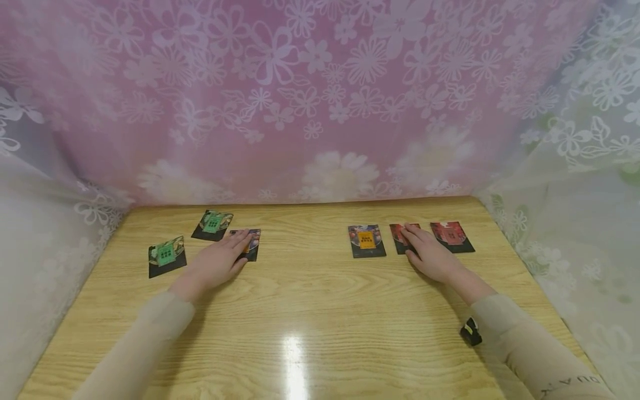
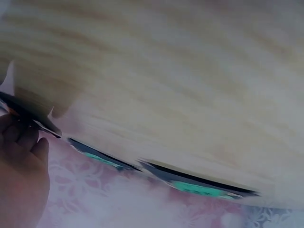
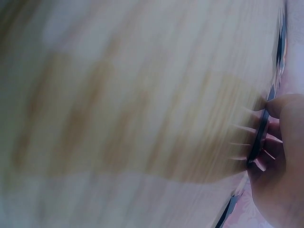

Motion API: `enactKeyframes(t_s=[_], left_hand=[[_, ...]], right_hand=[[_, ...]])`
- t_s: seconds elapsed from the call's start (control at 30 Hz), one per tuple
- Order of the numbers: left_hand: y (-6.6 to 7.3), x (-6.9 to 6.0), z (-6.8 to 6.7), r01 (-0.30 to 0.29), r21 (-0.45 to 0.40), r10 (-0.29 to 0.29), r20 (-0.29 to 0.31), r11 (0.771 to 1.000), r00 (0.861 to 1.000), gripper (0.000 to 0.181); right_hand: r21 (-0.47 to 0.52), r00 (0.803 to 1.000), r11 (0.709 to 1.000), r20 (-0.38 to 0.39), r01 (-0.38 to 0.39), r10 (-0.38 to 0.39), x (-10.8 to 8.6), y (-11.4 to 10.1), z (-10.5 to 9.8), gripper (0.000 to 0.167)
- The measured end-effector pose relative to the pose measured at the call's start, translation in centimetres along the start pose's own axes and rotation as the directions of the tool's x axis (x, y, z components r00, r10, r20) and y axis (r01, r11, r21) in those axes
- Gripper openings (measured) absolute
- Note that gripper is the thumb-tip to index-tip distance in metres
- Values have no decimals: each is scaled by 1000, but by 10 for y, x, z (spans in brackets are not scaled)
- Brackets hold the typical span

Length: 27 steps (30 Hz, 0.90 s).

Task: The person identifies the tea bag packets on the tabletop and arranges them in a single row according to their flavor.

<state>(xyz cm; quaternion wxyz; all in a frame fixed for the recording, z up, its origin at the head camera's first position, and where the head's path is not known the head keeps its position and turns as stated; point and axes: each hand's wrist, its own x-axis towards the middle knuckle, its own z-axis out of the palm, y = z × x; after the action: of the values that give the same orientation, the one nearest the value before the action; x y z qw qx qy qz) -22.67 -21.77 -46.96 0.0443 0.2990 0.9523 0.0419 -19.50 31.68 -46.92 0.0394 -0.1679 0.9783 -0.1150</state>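
Observation:
My left hand (image 1: 217,260) lies over a dark packet with an orange label (image 1: 254,244), fingers extended across it and covering most of its front. Two dark packets with green labels are near that hand: one green-labelled packet (image 1: 213,224) behind it, another green-labelled packet (image 1: 167,255) to its left. On the right, my right hand (image 1: 431,258) rests its fingers on a red-and-black packet (image 1: 396,239), hiding part of it. To its right is a second red packet (image 1: 452,235), to its left a packet with an orange label (image 1: 367,240). In the right wrist view, thumb and fingers (image 3: 274,145) touch the packet.
A wooden table (image 1: 300,294) carries all the packets near its back edge. Beside the right sleeve sits a small black object with a yellow mark (image 1: 471,332). A pink flowered curtain (image 1: 310,111) hangs behind, with pale flowered sheets (image 1: 585,222) along both sides.

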Motion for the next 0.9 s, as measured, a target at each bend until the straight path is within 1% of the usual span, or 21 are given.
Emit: enactKeyframes(t_s=[0.3, 0.47, 0.57, 0.8, 0.9], left_hand=[[23, 22, -3, -18, -38, 19, 47, 999, 999, 67], [37, 37, -1, -49, -43, 52, 54, 998, 997, 66], [47, 47, -1, -61, -35, 63, 72, 998, 995, 66], [72, 70, -2, -47, -29, 50, 117, 998, 992, 67], [82, 77, -3, -58, -16, 59, 126, 998, 990, 67]], right_hand=[[12, 1000, 1000, -6, 7, -7, 0, 0, -1, 62], [16, 1000, 1000, -8, 11, -11, 0, 1, 0, 62], [18, 1000, 1000, -7, 10, -10, 0, 1, 0, 62], [21, 1000, 1000, -5, 10, -10, 0, 1, 0, 62], [14, 1000, 1000, -6, 11, -11, 1, 2, 0, 62]])
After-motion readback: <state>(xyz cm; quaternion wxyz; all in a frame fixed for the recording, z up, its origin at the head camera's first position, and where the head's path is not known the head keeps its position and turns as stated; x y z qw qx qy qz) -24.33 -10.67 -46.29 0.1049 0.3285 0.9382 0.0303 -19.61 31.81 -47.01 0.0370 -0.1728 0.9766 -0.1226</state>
